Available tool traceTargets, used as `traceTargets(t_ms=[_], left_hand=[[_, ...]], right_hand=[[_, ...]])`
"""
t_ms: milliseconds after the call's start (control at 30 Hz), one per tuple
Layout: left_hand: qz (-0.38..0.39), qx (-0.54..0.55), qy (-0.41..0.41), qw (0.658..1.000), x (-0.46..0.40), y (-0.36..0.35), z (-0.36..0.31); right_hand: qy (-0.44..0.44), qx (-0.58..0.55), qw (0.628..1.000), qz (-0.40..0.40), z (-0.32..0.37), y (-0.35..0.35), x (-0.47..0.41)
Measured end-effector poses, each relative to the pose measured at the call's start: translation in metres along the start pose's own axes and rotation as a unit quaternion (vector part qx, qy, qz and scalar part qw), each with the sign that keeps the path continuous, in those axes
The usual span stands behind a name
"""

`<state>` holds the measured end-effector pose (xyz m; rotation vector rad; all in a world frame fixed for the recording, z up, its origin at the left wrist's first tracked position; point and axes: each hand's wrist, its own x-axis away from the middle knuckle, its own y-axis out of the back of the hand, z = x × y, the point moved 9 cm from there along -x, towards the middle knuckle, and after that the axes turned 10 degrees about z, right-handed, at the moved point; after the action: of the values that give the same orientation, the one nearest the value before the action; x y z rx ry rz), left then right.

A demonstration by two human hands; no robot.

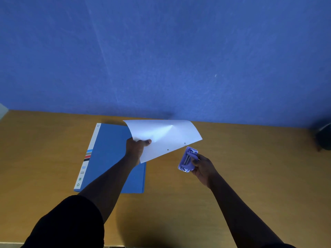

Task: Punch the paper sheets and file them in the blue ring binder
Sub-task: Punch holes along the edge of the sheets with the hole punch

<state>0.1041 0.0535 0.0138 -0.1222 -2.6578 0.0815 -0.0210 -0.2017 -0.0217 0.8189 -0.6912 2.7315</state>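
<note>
A wooden table (250, 167) runs across the lower half of the view, its far edge meeting a blue wall (161, 51). On the left part of the table lies the blue ring binder (109, 154), closed and flat, its white spine with coloured stripes and small print turned to the left. The left forearm, coming out of a dark sleeve (71, 222), crosses over the binder's near right part.

The left hand (137, 147) is raised above the binder's right edge and pinches a white paper sheet (164, 136) at its left edge — the thumb lies on top of the sheet and the other fingers are curled underneath, out of sight. The sheet is held off the table, tilted and slightly bowed, with one corner pointing down toward the wrist and the far edge reaching up near the wall. Two small punched holes show along its lower right edge. How many sheets are in the pinch cannot be told.

Just beside that holed edge, to the right and apart from it, is a small purple hole punch (188, 160). The right hand (204, 167) grips it from the near right side — fingers wrapped closed around its body, its metal parts facing up and left. Whether the punch touches the table or is held just above it cannot be told.

At the far right edge a dark object (323, 136) sits on the table against the wall, too blurred to identify.
</note>
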Motion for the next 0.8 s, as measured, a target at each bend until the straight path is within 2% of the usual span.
traceTargets(t_ms=[167, 267, 467, 600, 800], left_hand=[[0.003, 0.001, -0.003, 1.0, 0.0, 0.007, -0.003], [0.009, -0.007, 0.003, 1.0, -0.003, 0.01, -0.002], [0.031, -0.024, 0.012, 0.999, -0.004, 0.009, -0.004], [0.047, -0.057, 0.019, 0.997, -0.006, 0.009, -0.005], [0.07, -0.088, 0.033, 0.993, -0.01, 0.01, -0.002]], right_hand=[[-0.014, 0.01, 0.999, -0.046, -0.004, 0.017, -0.002], [-0.042, 0.047, 0.991, -0.119, -0.008, 0.041, -0.002], [-0.094, 0.185, 0.94, -0.271, -0.009, 0.102, -0.001], [-0.116, 0.259, 0.91, -0.303, -0.005, 0.128, 0.002], [-0.138, 0.302, 0.89, -0.311, -0.002, 0.135, 0.006]])
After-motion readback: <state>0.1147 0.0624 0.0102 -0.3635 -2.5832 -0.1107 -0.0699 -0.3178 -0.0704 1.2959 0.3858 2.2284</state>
